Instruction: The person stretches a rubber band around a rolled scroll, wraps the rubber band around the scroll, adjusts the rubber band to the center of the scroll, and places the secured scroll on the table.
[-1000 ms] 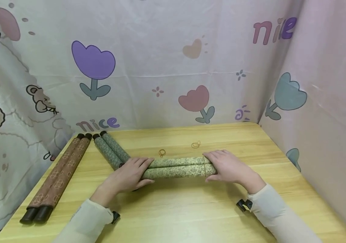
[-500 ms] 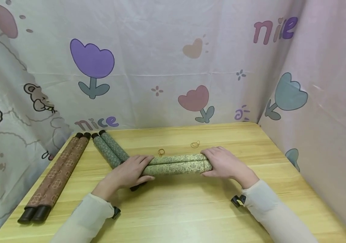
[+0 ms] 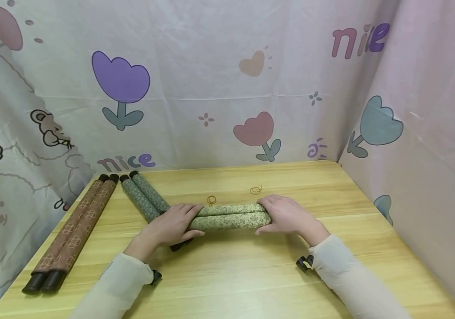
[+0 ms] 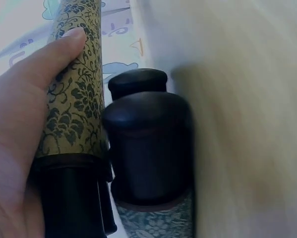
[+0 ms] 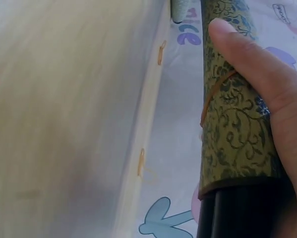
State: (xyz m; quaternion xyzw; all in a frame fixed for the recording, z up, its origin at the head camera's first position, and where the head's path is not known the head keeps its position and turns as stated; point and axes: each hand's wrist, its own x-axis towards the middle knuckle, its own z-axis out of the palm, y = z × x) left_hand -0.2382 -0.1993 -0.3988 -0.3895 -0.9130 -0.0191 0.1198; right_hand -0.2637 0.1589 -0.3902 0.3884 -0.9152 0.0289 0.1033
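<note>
A yellow-green floral scroll (image 3: 231, 217), rolled into two side-by-side rolls with black end knobs, is held crosswise above the table. My left hand (image 3: 171, 225) grips its left end, thumb on the near side. Round the right end my right hand (image 3: 285, 217) holds it likewise. A rubber band (image 5: 217, 94) circles the scroll beneath the right thumb, seen in the right wrist view but hidden by the hand in the head view. Beyond and under the left hand lies a dark green scroll (image 3: 143, 197); its black knobs (image 4: 148, 144) show beside the held scroll.
A longer brown scroll (image 3: 73, 228) with black knobs lies along the left side of the wooden table (image 3: 227, 279). Two loose rubber bands, one rubber band (image 3: 211, 200) and another rubber band (image 3: 256, 190), lie toward the back. A printed curtain (image 3: 187, 79) hangs behind.
My right hand has shifted left over the scroll's end, covering the rubber band that showed there in the head view. The left hand stays nearly in place, still gripping the scroll.
</note>
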